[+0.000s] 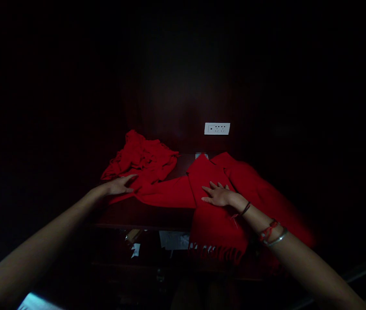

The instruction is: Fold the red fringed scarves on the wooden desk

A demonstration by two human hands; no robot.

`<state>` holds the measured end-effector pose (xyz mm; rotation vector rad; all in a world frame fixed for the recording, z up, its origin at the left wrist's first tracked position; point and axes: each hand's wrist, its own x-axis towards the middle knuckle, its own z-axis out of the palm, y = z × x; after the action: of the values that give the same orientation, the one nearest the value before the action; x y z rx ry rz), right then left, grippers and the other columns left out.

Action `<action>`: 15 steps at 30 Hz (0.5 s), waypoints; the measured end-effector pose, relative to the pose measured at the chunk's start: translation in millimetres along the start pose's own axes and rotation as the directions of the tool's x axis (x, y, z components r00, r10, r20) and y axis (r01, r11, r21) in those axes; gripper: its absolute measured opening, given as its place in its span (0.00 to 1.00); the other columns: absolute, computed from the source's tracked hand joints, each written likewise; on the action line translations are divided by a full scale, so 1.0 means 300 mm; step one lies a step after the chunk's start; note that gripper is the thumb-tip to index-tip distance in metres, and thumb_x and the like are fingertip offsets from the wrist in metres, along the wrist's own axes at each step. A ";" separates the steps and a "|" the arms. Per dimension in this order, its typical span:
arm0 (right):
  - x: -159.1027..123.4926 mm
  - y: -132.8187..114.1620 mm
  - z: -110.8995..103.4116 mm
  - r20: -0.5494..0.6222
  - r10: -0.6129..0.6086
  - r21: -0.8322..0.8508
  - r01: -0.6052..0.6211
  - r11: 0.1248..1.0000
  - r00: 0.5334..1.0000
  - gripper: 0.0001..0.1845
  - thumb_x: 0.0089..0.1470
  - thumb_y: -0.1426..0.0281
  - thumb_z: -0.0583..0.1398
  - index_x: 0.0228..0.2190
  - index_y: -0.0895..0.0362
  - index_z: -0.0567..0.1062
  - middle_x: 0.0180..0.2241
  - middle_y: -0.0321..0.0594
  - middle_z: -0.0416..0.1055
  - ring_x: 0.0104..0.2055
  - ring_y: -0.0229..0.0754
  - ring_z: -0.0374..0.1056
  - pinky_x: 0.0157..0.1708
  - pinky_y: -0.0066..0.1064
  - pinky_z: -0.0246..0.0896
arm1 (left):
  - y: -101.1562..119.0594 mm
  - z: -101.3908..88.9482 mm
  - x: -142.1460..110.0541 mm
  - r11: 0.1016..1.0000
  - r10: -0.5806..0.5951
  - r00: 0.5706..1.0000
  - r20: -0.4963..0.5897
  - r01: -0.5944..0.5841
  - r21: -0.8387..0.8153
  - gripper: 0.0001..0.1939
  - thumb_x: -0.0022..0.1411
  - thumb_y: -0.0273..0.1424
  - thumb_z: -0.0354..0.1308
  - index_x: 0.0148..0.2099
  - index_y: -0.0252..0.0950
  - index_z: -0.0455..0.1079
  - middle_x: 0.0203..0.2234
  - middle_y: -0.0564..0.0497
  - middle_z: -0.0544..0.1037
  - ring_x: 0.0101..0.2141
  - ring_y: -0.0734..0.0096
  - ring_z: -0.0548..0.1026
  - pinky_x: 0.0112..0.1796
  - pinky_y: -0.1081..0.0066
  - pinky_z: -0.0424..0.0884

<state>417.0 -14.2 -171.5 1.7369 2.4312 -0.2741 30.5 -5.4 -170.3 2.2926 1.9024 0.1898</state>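
Observation:
A red scarf point(215, 224) with a fringed end hangs over the front edge of a dark shelf. My right hand point(220, 196) lies on it, palm down, fingers spread. From there a flat red strip point(173, 192) runs left toward a crumpled heap of red fringed cloth point(144, 153). By the near side of that heap is my left hand point(120, 186), its thumb and fingers apart at the left part of the strip. Whether the strip and the heap are one piece I cannot tell.
More red cloth point(260, 193) spreads to the right and fades into shadow. A white socket panel point(217, 128) is on the dark back wall. Below the shelf edge, papers point(173, 240) and a small tan item point(133, 236) lie in a lower compartment. Most surroundings are too dark to make out.

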 end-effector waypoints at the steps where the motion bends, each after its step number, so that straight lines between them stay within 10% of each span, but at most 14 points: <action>1: 0.011 -0.009 -0.022 -0.032 -0.050 0.018 0.051 0.999 0.998 0.33 0.46 0.52 0.49 0.52 0.51 0.54 0.56 0.45 0.45 0.55 0.58 0.40 0.49 0.52 0.38 | 0.005 0.013 0.002 1.000 -0.016 1.000 0.001 0.016 -0.010 0.35 0.46 0.37 0.51 0.56 0.30 0.49 0.46 0.44 0.65 0.44 0.64 0.65 0.42 0.71 0.61; 5: 0.088 -0.110 -0.071 -0.334 -0.315 0.111 0.369 0.923 0.888 0.29 0.46 0.59 0.53 0.48 0.60 0.62 0.48 0.47 0.60 0.49 0.46 0.56 0.48 0.35 0.49 | 0.032 0.020 0.009 0.982 -0.170 0.983 -0.064 0.175 0.071 0.30 0.45 0.32 0.51 0.52 0.28 0.57 0.37 0.45 0.72 0.37 0.64 0.70 0.37 0.73 0.64; 10: 0.204 -0.353 -0.022 -0.485 -0.437 0.162 0.569 0.806 0.757 0.33 0.43 0.55 0.54 0.48 0.62 0.61 0.48 0.50 0.60 0.49 0.47 0.56 0.46 0.37 0.51 | 0.033 -0.097 0.003 0.970 -0.155 0.947 -0.282 0.199 0.137 0.20 0.48 0.30 0.48 0.44 0.32 0.66 0.34 0.46 0.72 0.37 0.63 0.69 0.39 0.72 0.63; 15: 0.268 -0.490 0.013 -0.561 -0.397 0.334 0.638 0.694 0.726 0.25 0.41 0.63 0.58 0.43 0.59 0.66 0.39 0.44 0.68 0.40 0.42 0.64 0.40 0.31 0.56 | 0.026 -0.280 -0.043 0.968 -0.010 0.787 -0.617 0.163 0.192 0.17 0.48 0.26 0.45 0.41 0.34 0.68 0.33 0.48 0.69 0.37 0.65 0.67 0.40 0.69 0.62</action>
<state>251.8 12.4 -183.4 1.2558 3.4633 -0.7128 19.1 -16.1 -86.2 2.4891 2.4398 0.8380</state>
